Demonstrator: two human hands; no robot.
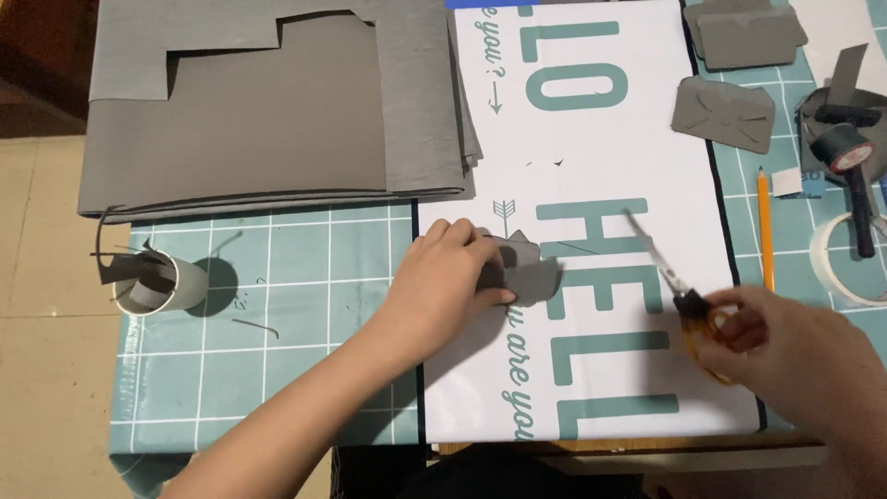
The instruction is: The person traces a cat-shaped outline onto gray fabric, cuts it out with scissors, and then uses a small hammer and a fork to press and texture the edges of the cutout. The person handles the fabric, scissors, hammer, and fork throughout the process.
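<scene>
At the far left of the bench (305,305), on its teal grid cover, stands a small white paper cup (166,285) with grey paper scraps inside. Behind it lies a big stack of grey paper sheets (268,111). My left hand (443,277) rests on the white poster with teal letters (601,166); its fingers (480,268) are closed on a small grey cut paper piece (531,273) and press it flat near the poster's middle. To the right, my right hand (785,346) has its fingers through the orange handles of the scissors (679,291), and the blades point up-left, only a little open. Beyond it lie an orange pencil (764,226), more grey cut shapes (725,111) and a roll of white tape (845,259).
</scene>
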